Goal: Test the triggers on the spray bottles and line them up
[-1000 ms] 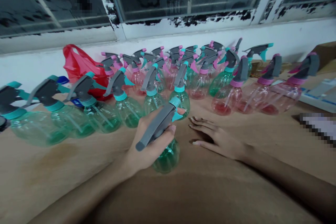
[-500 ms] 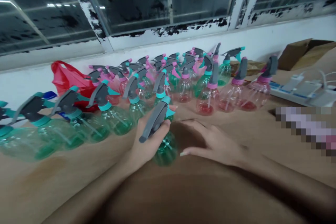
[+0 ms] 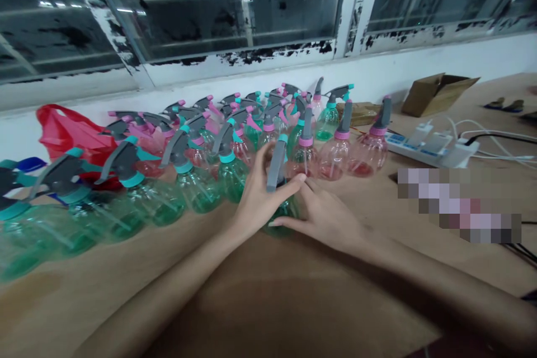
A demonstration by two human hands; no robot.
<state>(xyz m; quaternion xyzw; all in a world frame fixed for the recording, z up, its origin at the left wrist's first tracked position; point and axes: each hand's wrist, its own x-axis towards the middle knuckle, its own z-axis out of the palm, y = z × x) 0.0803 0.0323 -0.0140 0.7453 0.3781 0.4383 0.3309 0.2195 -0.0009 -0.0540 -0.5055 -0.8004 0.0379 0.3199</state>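
A green spray bottle (image 3: 279, 218) with a grey trigger head and teal nozzle stands at the front of the group, between my hands. My left hand (image 3: 262, 193) is wrapped round its neck and upper body, thumb across the front. My right hand (image 3: 327, 210) grips the lower body from the right, thumb in front; its other fingers are partly hidden. To the left runs a row of green spray bottles (image 3: 199, 190) with teal collars. Right behind my hands are pink spray bottles (image 3: 333, 159) with pink collars.
A red plastic bag (image 3: 71, 134) lies at the back left against the wall. On the right are a white power strip (image 3: 436, 148) with plugs and cables, an open cardboard box (image 3: 436, 95) and a blurred-out item (image 3: 457, 204) on the wooden table (image 3: 260, 291).
My right hand has closed in from the right onto the green bottle. My left hand keeps its hold, and the bottle now stands more upright. The view has shifted to the right.
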